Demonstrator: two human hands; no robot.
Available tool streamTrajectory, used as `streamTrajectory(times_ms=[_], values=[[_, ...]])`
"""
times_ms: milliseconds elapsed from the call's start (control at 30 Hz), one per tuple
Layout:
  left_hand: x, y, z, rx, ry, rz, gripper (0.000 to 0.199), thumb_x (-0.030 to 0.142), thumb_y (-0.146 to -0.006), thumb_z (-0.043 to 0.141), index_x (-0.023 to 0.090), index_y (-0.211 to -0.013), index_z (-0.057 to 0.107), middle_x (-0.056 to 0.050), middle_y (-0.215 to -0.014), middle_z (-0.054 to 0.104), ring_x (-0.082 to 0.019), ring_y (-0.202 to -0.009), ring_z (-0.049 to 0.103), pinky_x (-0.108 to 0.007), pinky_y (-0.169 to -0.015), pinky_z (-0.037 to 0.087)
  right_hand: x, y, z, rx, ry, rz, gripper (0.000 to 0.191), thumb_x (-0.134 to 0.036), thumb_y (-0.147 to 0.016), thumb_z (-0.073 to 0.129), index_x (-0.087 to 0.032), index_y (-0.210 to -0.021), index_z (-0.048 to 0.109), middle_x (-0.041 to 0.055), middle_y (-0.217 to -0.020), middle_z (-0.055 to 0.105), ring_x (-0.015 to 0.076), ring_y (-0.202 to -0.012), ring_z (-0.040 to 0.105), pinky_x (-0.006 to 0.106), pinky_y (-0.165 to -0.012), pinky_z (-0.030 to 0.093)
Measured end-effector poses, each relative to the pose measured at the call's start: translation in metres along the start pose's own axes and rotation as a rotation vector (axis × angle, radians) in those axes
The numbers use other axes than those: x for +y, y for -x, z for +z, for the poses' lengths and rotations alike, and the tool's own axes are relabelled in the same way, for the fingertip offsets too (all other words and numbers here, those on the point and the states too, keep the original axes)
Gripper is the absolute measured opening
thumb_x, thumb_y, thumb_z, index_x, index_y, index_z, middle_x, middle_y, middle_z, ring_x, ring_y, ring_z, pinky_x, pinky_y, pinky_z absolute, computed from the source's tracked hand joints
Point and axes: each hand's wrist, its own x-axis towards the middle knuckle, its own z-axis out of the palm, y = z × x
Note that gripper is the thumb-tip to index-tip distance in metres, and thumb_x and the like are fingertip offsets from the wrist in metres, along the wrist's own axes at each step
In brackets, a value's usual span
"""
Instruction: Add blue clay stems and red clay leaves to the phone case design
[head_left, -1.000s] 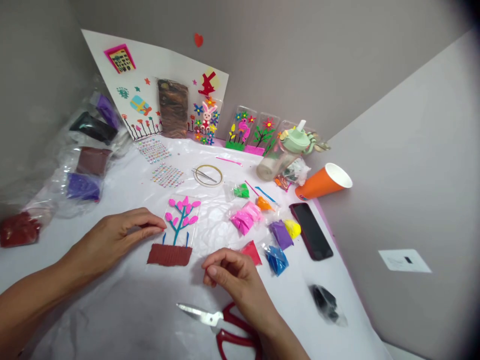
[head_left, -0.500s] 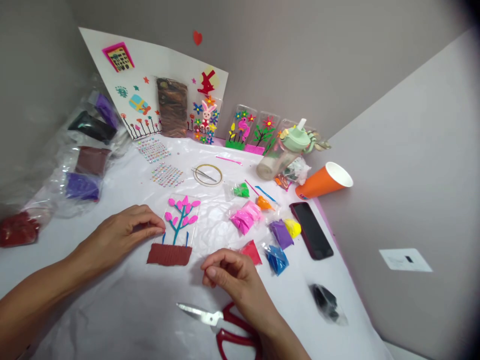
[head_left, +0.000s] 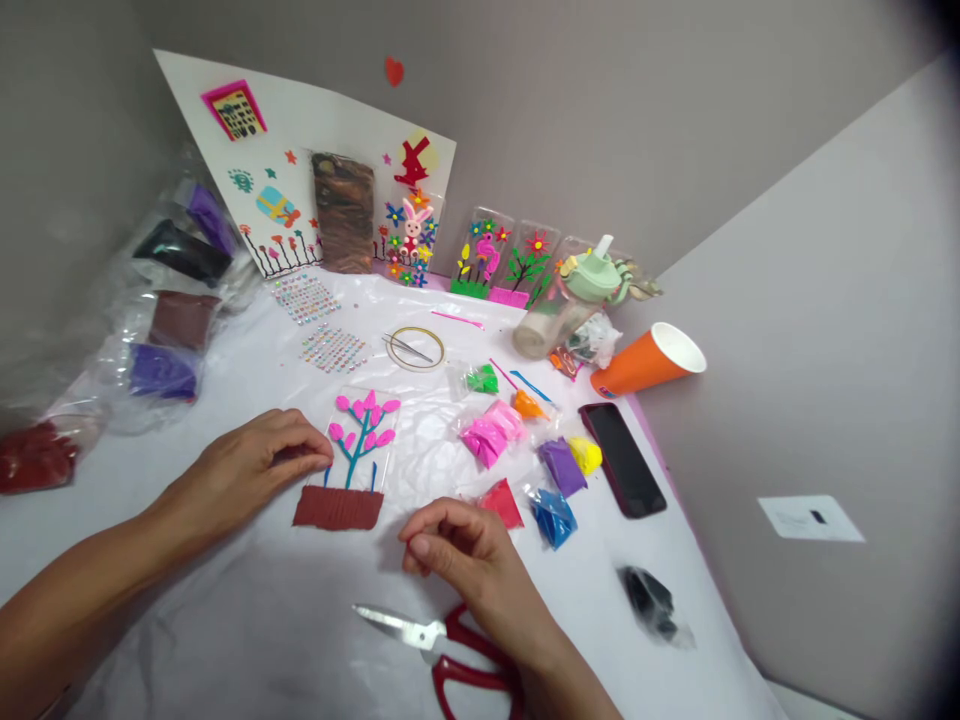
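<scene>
A clear phone case (head_left: 384, 455) lies flat in front of me, decorated with a teal clay stem, pink clay leaves (head_left: 370, 404) and a ridged brown clay block (head_left: 337, 508) at its bottom. Two short blue clay stems stand above the block. My left hand (head_left: 270, 455) is closed at the case's left edge, its fingertips at the top of the left blue stem; whatever they pinch is too small to make out. To the right of the case, my right hand (head_left: 457, 550) hovers with thumb and fingers pinched, their contents hidden. Red-handled scissors (head_left: 409, 628) lie partly beneath my right forearm.
Clay packets, including pink (head_left: 484, 440), purple (head_left: 562, 467) and blue (head_left: 555, 518), lie right of the case. Beyond them are a phone (head_left: 624, 460), an orange cup (head_left: 637, 365) and a tipped bottle (head_left: 559, 315). Tweezers (head_left: 409, 347) and gem sheets (head_left: 334, 348) lie behind.
Almost nothing differs. My left fingertips have shifted very slightly to the right at the blue stem; my right hand stays pinched in nearly the same place.
</scene>
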Motion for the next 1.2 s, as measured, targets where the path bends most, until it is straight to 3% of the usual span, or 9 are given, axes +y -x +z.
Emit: streamTrajectory(times_ms=[400, 767, 933, 1067, 1200], values=[[-0.005, 0.0, 0.005, 0.027, -0.007, -0.047, 0.029, 0.058, -0.089, 0.063, 0.03, -0.088, 0.072, 0.002, -0.094, 0.068, -0.021, -0.09, 0.063, -0.033, -0.08, 0.047, 0.0, 0.0, 0.0, -0.008, 0.01, 0.013, 0.021, -0.041, -0.087, 0.078, -0.02, -0.088, 0.077, -0.0004, -0.073, 0.069, 0.0102, -0.07, 0.062, 0.021, -0.069, 0.047], [-0.002, 0.001, 0.006, 0.063, -0.043, 0.004, 0.032, 0.061, -0.092, 0.056, 0.034, -0.091, 0.073, 0.002, -0.096, 0.07, -0.022, -0.094, 0.066, -0.033, -0.084, 0.049, -0.001, 0.001, 0.001, -0.009, 0.012, 0.021, 0.021, -0.04, -0.087, 0.078, -0.019, -0.087, 0.077, -0.0005, -0.073, 0.069, 0.0101, -0.07, 0.062, 0.02, -0.069, 0.047], [0.002, 0.011, 0.005, 0.164, -0.08, 0.015, 0.033, 0.059, -0.095, 0.054, 0.033, -0.109, 0.068, -0.001, -0.11, 0.072, -0.024, -0.103, 0.067, -0.035, -0.09, 0.05, 0.0, 0.0, 0.0, -0.009, -0.01, 0.003, 0.018, -0.038, -0.087, 0.078, -0.02, -0.087, 0.076, -0.001, -0.073, 0.068, 0.0097, -0.069, 0.061, 0.02, -0.069, 0.048], [0.01, 0.026, 0.004, 0.268, -0.203, 0.156, 0.03, 0.051, -0.101, 0.046, 0.034, -0.117, 0.066, 0.001, -0.118, 0.074, -0.023, -0.113, 0.069, -0.038, -0.107, 0.049, 0.001, 0.0, 0.0, -0.008, -0.005, -0.016, 0.018, -0.038, -0.088, 0.077, -0.02, -0.087, 0.076, -0.0009, -0.073, 0.068, 0.0098, -0.069, 0.061, 0.021, -0.07, 0.048], [0.01, 0.037, 0.01, 0.301, -0.351, 0.35, 0.03, 0.036, -0.102, 0.047, 0.033, -0.128, 0.062, 0.002, -0.128, 0.073, -0.022, -0.125, 0.066, -0.042, -0.122, 0.038, 0.001, 0.0, -0.001, -0.001, 0.013, -0.017, 0.02, -0.039, -0.088, 0.077, -0.019, -0.085, 0.076, -0.0005, -0.073, 0.068, 0.0105, -0.069, 0.061, 0.021, -0.069, 0.048]])
